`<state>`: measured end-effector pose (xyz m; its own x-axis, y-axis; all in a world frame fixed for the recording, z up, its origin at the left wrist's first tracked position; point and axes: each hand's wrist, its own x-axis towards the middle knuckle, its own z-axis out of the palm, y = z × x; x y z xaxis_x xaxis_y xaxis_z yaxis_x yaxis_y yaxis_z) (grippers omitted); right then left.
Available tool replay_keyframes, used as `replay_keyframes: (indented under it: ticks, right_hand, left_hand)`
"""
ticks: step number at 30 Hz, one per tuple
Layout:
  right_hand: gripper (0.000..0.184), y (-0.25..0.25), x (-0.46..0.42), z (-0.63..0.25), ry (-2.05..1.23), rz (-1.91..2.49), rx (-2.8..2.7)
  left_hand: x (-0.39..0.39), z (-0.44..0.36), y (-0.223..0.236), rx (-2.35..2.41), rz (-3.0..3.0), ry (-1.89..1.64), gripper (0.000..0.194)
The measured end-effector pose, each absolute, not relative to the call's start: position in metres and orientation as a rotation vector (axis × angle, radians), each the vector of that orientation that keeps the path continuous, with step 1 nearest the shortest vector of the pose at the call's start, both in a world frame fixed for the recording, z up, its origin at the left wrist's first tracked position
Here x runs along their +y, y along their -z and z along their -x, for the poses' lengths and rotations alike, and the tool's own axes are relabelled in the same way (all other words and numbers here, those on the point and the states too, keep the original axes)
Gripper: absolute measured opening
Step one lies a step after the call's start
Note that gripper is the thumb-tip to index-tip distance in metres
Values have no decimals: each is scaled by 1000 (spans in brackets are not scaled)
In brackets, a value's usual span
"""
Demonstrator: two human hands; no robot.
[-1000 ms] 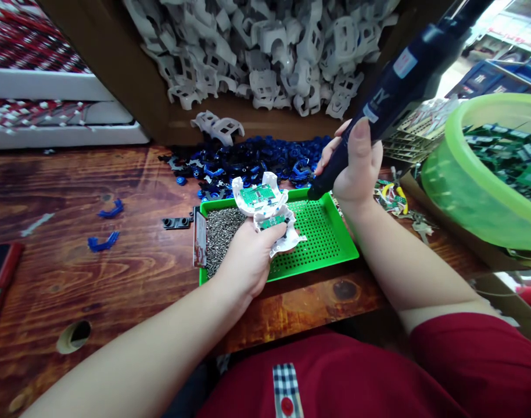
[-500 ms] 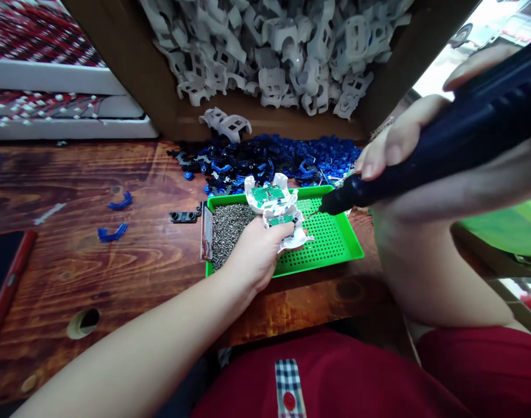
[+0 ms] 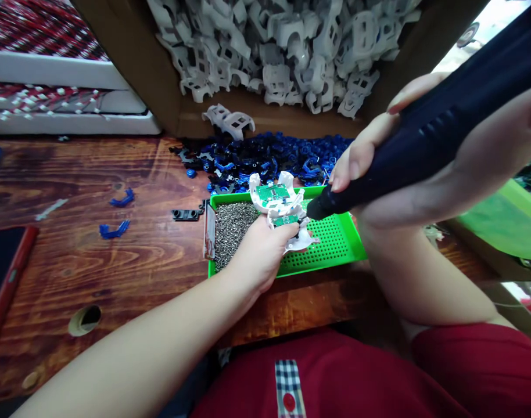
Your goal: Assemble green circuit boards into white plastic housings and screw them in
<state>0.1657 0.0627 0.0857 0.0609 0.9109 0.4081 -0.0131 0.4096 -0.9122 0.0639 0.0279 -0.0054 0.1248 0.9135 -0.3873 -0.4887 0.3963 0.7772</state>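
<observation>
My left hand is closed on a white plastic housing with green circuit boards inside, its thumb lying over the nearer board. My right hand wraps round a dark electric screwdriver, which slants down to the left. The screwdriver's nose is close against the right side of the housing; whether the bit touches a screw is too small to tell. Beneath both hands lies a green tray, with small metal screws heaped in its left part and a perforated floor on the right.
Behind the tray spreads a pile of blue and black plastic parts. A cardboard box of white shells stands at the back. White trays of red wires are at back left. Two blue pieces and a phone lie left.
The screwdriver in my right hand has moved left and in against the housing. My left hand still holds the housing, nearly in place. The view has shifted slightly.
</observation>
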Motion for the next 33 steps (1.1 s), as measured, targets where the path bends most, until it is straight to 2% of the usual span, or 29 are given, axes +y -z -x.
replay_keyframes:
  ticks: [4,8,13,19,25,33]
  right_hand:
    - [58,-86,65,-170,-980,760,-1218]
    - [55,-75,70,-178,-1019,652,-1391]
    - [53,-57,73,-174,-1036,529,-1267]
    - [61,-59,81,-179,-941,557,-1299]
    - [41,-36,115,-192,-677,464,-1159]
    - [37,-3,133,-197,-741,580,-1296]
  left_hand:
    - [27,-64,5,973,-569,-1110,9]
    - [26,-63,6,966,-548,-1132,13]
    - [25,-62,7,971,-542,-1126,8]
    - [26,-63,7,993,-547,-1144,13]
    - [29,-63,13,1087,-525,-1248,22]
    - [30,-62,15,1045,-499,-1257,23]
